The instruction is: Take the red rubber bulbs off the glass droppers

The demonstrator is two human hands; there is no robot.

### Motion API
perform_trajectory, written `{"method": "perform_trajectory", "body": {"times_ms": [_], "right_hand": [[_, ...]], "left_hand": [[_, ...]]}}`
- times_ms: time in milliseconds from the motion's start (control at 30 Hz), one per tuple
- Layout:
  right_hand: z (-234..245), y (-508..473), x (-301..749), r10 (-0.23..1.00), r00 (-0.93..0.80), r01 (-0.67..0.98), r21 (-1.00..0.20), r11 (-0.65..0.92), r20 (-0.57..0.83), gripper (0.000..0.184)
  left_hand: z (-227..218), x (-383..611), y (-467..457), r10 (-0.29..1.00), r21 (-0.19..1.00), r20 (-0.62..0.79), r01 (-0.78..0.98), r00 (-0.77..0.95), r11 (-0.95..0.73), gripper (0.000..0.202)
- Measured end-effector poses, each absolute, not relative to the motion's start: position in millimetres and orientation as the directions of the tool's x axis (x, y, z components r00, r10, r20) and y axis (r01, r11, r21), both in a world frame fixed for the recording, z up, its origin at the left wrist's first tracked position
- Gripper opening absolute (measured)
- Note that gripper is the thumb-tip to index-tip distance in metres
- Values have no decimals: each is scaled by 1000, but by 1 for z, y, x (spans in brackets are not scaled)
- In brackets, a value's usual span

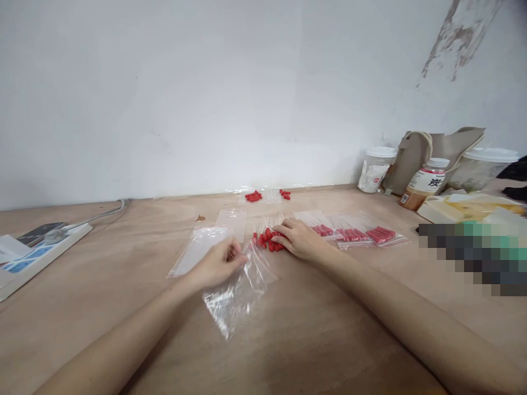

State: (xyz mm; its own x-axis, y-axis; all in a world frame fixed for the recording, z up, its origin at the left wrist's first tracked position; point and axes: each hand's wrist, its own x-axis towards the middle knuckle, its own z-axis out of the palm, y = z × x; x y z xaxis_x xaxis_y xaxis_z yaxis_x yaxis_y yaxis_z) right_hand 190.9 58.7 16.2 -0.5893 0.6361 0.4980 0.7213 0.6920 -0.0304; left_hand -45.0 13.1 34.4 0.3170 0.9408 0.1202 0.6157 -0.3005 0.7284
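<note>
- Red-ended sticks (pixel 267 240) with thin pale stems lie in a small pile on the wooden surface (pixel 329 323), just under the bent fingers of the right hand (pixel 294 237). I cannot tell if that hand grips any.
- The left hand (pixel 220 262) is at eight o'clock from the pile (twelve is toward the wall). Its fingers curl in with the thumb close by, so the gap is narrow. It is at the edge of a clear bag (pixel 236 307), but I cannot tell if it pinches the plastic.
- The clear bag lies crumpled at seven o'clock, its top edge near the pile.
- Flat bags (pixel 196 249) lie at nine o'clock, partly behind the left hand. Another flat bag (pixel 231 218) is at ten.
- Three filled bags (pixel 381 235) sit in a row at three o'clock, with red ends showing in them.
- Two little red heaps (pixel 253 196) are near twelve o'clock, close to the wall (pixel 226 99).
- Near two o'clock, farther off, stand a cup (pixel 376 170) with a white lid, a beige bag (pixel 440 145), a bottle (pixel 424 186) and a big tub (pixel 483 167).
- Far off at nine o'clock is a white power strip (pixel 53 249) with blue parts.
</note>
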Motion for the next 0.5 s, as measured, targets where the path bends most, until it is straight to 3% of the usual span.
{"method": "perform_trajectory", "body": {"times_ms": [133,267,400,500], "right_hand": [[16,53,192,648,-560,754,-5,656,516,45],[12,51,192,658,-512,761,-63,645,552,50],[10,44,190,647,-452,744,-141,653,614,42],[9,38,194,649,-349,749,-215,627,676,35]], "left_hand": [[46,-82,40,969,655,247,740,-22,-151,21],[42,-116,56,956,556,263,830,-126,-43,19],[30,-118,56,894,417,426,907,-137,-60,13],[20,-106,53,834,253,547,935,73,-248,16]]}}
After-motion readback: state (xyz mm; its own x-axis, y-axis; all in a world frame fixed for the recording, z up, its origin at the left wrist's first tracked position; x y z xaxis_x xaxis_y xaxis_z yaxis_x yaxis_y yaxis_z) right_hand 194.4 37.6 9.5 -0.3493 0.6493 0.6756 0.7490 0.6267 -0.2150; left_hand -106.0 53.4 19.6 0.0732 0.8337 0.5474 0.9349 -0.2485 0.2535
